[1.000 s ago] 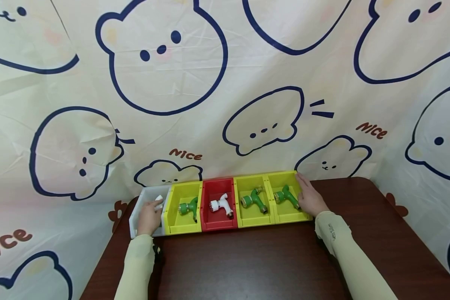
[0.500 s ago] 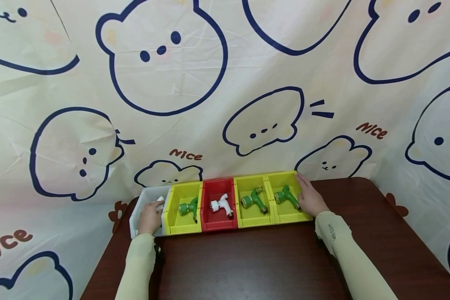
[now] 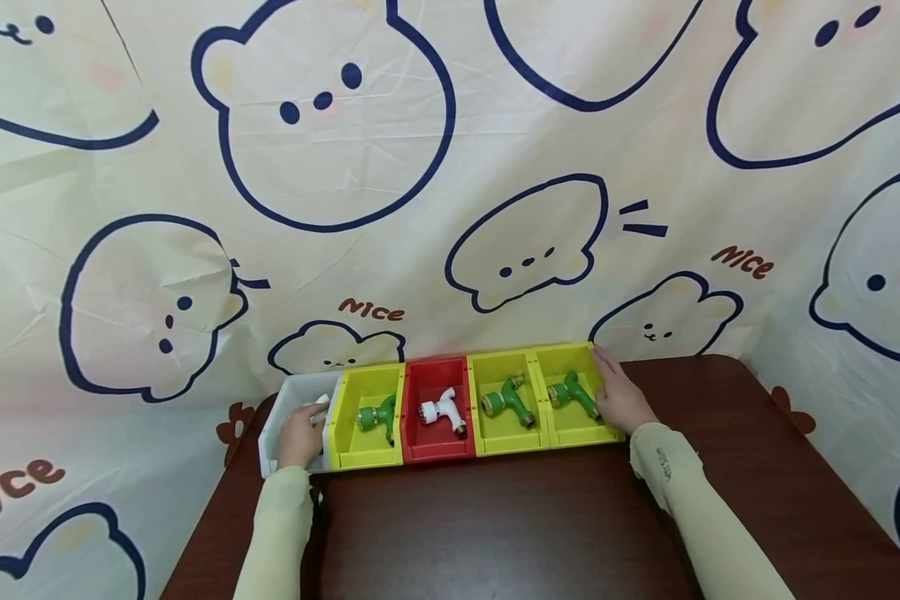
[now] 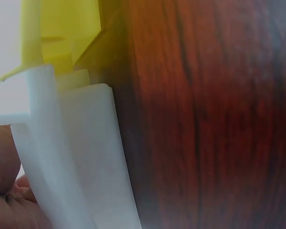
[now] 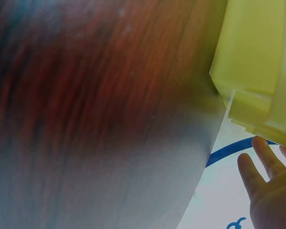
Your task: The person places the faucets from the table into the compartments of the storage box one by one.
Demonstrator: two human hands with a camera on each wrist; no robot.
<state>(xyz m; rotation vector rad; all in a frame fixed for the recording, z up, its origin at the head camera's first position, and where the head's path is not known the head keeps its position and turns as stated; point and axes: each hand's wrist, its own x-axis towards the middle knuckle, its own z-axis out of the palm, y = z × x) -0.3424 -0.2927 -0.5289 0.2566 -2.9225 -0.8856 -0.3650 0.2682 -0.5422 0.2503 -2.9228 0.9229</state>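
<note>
My left hand [image 3: 298,437] reaches into the pale grey bin [image 3: 270,442] at the left end of the row. Its fingers grip a white tap [image 3: 322,400], of which only bits show around them. In the left wrist view part of the left hand [image 4: 14,205] appears behind the bin's wall [image 4: 100,157]. My right hand [image 3: 624,400] rests against the outer side of the rightmost yellow bin [image 3: 600,433], fingers straight. In that bin lies a green tap [image 3: 572,393]. The right wrist view catches the spread fingers [image 5: 250,171] beside the yellow bin [image 5: 250,52].
Between the end bins stand a yellow bin [image 3: 348,454] with a green tap [image 3: 377,418], a red bin [image 3: 438,452] with a white tap [image 3: 442,411], and another yellow bin [image 3: 498,443] with a green tap [image 3: 508,402]. The dark wooden table [image 3: 480,533] meets a patterned cloth [image 3: 525,142] behind.
My left hand has shifted very slightly to the right within the grey bin, and the visible end of the white tap with it. The right hand and the bins stay as they were.
</note>
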